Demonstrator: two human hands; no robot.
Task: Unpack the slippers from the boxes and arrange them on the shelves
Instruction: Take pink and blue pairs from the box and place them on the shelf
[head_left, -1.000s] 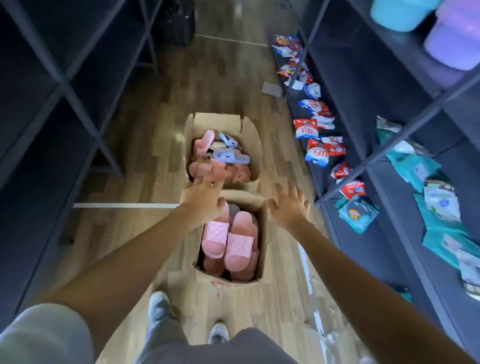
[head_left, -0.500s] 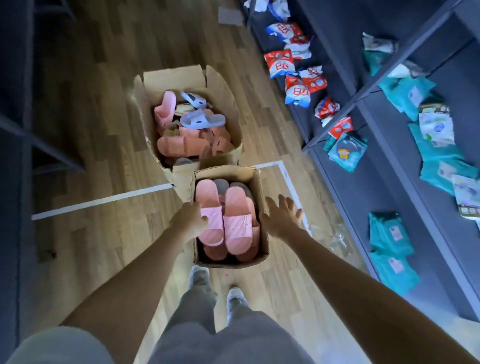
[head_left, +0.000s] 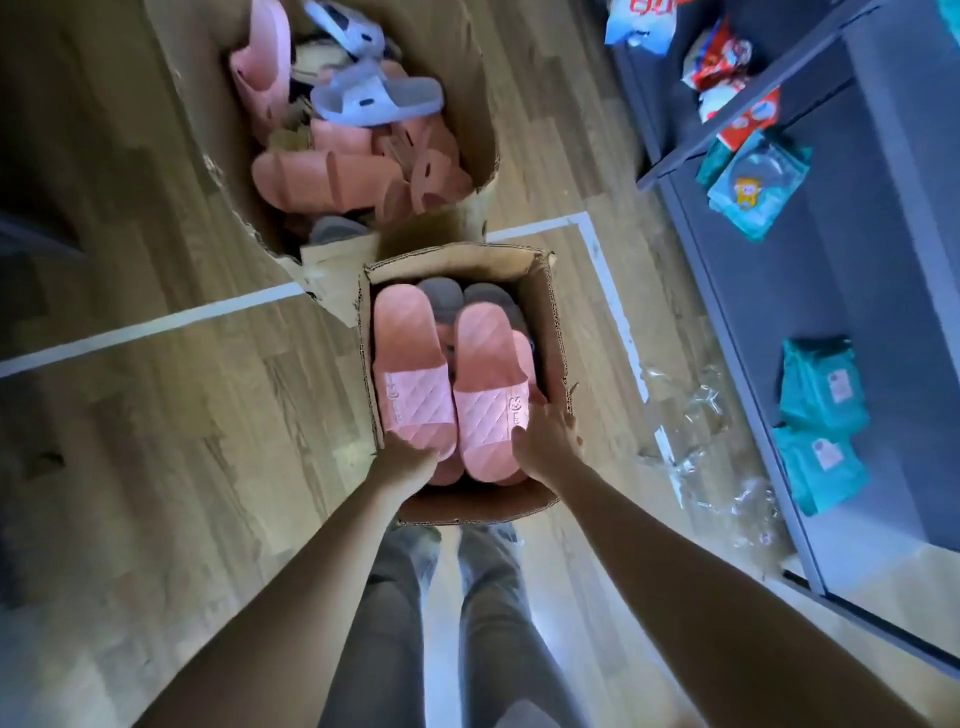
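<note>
Wooden floor (head_left: 156, 467) spreads out to the left of the left hand (head_left: 402, 465), whose fingers curl under the toe of the left pink slipper (head_left: 413, 379) lying in the small box (head_left: 553, 322) under both hands, with a larger box (head_left: 462, 78) of mixed slippers beyond the fingertips. Beside it the right pink slipper (head_left: 491, 395) is clasped at its outer edge by the right hand (head_left: 545, 441), and well to the right of that hand stands a grey shelf (head_left: 857, 260) carrying teal packets (head_left: 821, 384).
</note>
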